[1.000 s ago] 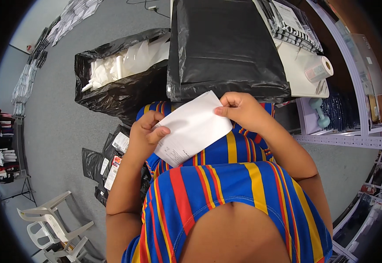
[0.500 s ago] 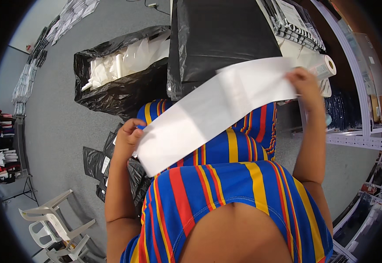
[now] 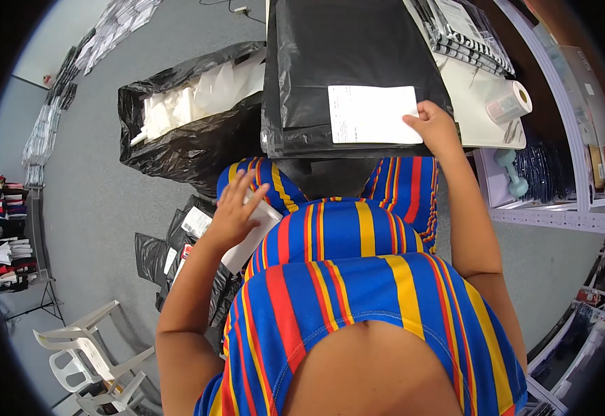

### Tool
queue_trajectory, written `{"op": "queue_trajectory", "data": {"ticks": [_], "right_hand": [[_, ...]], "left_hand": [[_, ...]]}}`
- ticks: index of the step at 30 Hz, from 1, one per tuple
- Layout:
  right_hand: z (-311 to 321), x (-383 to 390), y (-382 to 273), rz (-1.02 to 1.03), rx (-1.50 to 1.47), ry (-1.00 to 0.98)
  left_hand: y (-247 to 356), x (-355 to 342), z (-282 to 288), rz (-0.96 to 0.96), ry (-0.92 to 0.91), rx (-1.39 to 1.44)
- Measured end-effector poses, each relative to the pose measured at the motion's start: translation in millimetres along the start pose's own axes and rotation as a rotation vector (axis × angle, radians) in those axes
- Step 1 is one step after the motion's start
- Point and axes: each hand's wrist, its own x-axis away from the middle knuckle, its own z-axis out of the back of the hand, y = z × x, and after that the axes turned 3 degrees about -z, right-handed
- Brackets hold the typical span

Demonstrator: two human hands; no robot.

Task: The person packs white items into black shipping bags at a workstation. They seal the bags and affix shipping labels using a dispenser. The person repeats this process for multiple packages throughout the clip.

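Observation:
A white rectangular shipping label (image 3: 372, 116) with faint print lies against the front part of a black plastic mailing bag (image 3: 358, 48). My right hand (image 3: 434, 127) pinches the label's right edge between thumb and fingers. Left of my lap, my left hand (image 3: 233, 211) is open, its fingers spread. Beneath and beside it is a white paper strip (image 3: 250, 243), tilted over the striped clothing; my hand hides part of it, and whether they touch I cannot tell.
A roll of labels (image 3: 510, 104) stands on the white tabletop (image 3: 469, 87), near packed bags (image 3: 462, 35). At left is a black bin bag (image 3: 177, 149) holding white scraps. Black parcels (image 3: 157, 256) lie on the floor, with white chairs (image 3: 91, 347) beyond. A shelf holds a dumbbell (image 3: 510, 173).
The long white strip stretched between both hands is gone from there. My right hand is now at the black bag with a label; my left hand has opened over a white strip by my lap.

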Motion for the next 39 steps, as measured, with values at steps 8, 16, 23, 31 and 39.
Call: {"op": "queue_trajectory", "data": {"ticks": [8,16,23,31,39], "right_hand": [[12.8,20.3,-55.4,0.042,0.578,0.106],[-25.3,80.6,-150.2,0.94,-0.322,-0.355],[-33.9,90.4,-166.2,0.622,-0.436,-0.574],[-25.9,90.7,-162.6,0.588,-0.211,-0.449],[51.3,55.9,-126.2,0.243,-0.381,-0.038]], "left_hand": [[-13.7,-20.3,-11.6,-0.158,0.116,0.225],[37.8,-54.1,40.7,-0.156,0.753,1.132],[58.4,-54.4,44.6,-0.037,0.724,1.378],[68.7,-50.4,64.0,0.178,0.438,1.288],[-39.6,70.0,41.9,0.925,0.529,0.639]]}}
